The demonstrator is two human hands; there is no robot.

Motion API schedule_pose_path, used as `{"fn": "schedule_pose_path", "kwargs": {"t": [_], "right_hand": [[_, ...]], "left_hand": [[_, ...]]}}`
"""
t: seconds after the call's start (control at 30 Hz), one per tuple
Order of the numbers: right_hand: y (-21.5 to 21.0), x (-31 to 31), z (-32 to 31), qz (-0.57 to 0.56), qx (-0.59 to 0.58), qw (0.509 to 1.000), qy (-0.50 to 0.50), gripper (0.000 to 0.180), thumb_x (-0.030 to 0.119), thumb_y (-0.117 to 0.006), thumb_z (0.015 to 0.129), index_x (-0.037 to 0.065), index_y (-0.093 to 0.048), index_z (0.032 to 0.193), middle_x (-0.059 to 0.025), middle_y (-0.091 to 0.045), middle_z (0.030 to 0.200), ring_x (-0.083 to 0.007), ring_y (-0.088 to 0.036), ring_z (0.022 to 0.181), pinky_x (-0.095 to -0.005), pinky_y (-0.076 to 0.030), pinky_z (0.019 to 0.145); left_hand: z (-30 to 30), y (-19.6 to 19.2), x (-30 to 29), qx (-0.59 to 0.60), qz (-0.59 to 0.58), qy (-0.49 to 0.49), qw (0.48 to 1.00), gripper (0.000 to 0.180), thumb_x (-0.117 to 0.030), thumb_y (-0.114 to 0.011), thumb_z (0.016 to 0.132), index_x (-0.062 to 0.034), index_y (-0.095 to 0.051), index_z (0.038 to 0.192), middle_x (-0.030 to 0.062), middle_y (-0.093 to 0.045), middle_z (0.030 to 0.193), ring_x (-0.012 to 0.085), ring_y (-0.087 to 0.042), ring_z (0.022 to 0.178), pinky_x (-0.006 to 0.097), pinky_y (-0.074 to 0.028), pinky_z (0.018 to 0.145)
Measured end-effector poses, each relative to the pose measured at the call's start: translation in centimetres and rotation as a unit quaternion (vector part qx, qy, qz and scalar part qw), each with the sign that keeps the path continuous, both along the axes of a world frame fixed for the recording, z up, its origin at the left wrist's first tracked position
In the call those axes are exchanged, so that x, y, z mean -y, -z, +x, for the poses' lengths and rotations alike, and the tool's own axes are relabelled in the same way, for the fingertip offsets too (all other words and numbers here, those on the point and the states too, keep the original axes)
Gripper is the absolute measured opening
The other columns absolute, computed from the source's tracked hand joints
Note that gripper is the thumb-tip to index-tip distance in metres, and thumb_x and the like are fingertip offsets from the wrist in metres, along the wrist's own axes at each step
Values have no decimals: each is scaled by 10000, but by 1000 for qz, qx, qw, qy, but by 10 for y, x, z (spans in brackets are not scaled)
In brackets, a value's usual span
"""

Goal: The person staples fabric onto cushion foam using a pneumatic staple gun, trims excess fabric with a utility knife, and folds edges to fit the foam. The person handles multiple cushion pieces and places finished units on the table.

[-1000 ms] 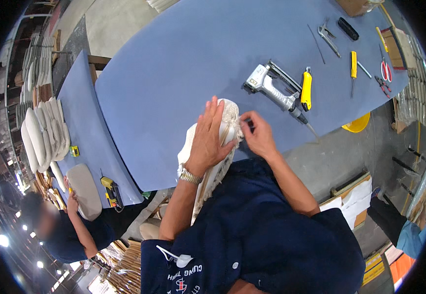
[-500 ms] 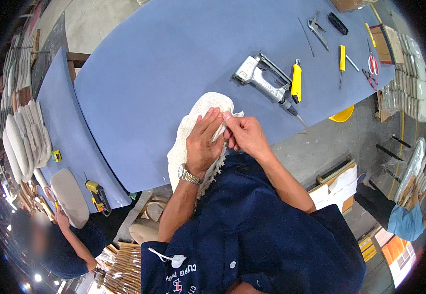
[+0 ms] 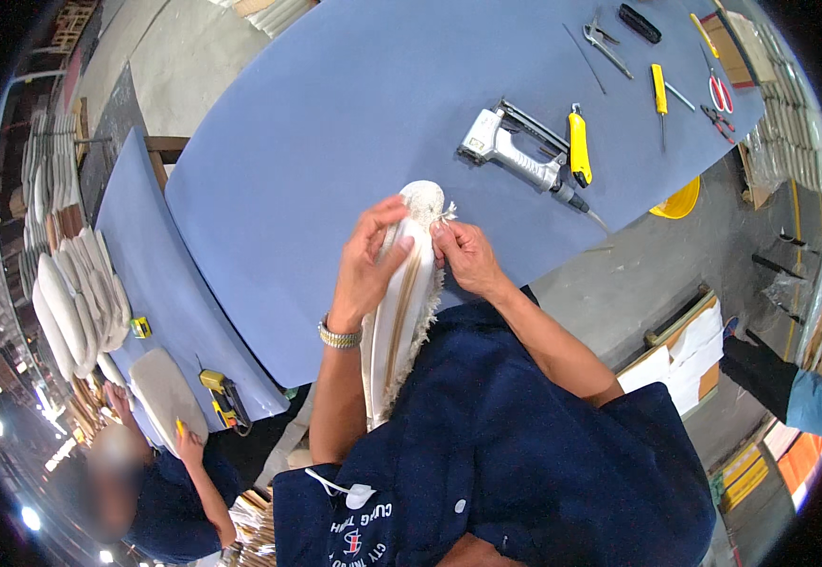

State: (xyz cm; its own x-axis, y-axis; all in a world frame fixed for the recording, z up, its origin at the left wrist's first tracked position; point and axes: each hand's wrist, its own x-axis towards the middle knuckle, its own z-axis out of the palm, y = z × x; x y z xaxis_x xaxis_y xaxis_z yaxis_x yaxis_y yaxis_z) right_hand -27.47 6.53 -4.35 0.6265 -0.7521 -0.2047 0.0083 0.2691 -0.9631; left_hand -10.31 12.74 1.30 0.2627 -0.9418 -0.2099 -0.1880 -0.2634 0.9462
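Note:
A cream upholstered pad (image 3: 392, 331), like a seat cushion, is tilted on its side at the table's near edge. White padding and a brown strip show along it, and frayed fabric (image 3: 427, 326) runs down its right side. My left hand (image 3: 365, 255) is curved round the pad's left side near the far end, thumb lying on the white part. At the far right corner my right hand (image 3: 467, 255) pinches the loose fabric edge; a tuft of threads sticks out above the fingers. Part of the pad is hidden by my left hand and forearm.
On the blue table (image 3: 307, 142) lie a staple gun (image 3: 515, 151) with a hose, a yellow cutter (image 3: 578, 146), a yellow-handled pick (image 3: 658, 90), an air blow gun (image 3: 607, 47), scissors (image 3: 719, 93) and pliers (image 3: 716, 123). A co-worker (image 3: 179, 491) handles another pad (image 3: 167, 387) at left.
The pad has turned from lying flatter onto its side, exposing padding and the brown strip. My left hand has gone from flat on top to round its left side. My right hand still pinches the edge.

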Motion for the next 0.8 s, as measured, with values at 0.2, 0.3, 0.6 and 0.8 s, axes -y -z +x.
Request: {"fn": "schedule_pose_path", "kwargs": {"t": [0.2,0.3,0.6,0.8], "right_hand": [[16,1,2,52,90,994,-20,453,337,-437,1116,71,-538,764,0,-535,692,-111,-506,667,-285,-437,649],[23,-3,-3,150,153,977,-11,427,347,-434,1120,79,-547,807,-9,-564,770,-115,-524,722,-280,-452,701],[33,6,-29,194,132,971,-44,281,276,-512,1088,50,-615,957,-27,-632,924,-141,-606,861,-298,-497,807],[36,111,-72,-435,-340,825,116,561,129,-772,815,57,-551,1325,-185,-630,1245,-376,-610,1134,-474,-510,911]], "left_hand": [[-6,12,30,40,31,84,995,576,-329,-488,1080,-21,-380,1554,227,-320,1637,360,-298,1527,423,-283,1224],[-17,7,27,144,28,124,981,643,-369,-485,1071,-5,-321,1574,261,-291,1638,396,-278,1529,435,-276,1227],[-53,-1,21,296,64,63,951,692,-331,-595,1007,44,-348,1533,270,-416,1559,424,-426,1433,452,-420,1137],[-64,-8,27,389,92,8,917,647,-319,-627,987,81,-431,1457,282,-517,1469,395,-538,1346,446,-511,1044]]}}
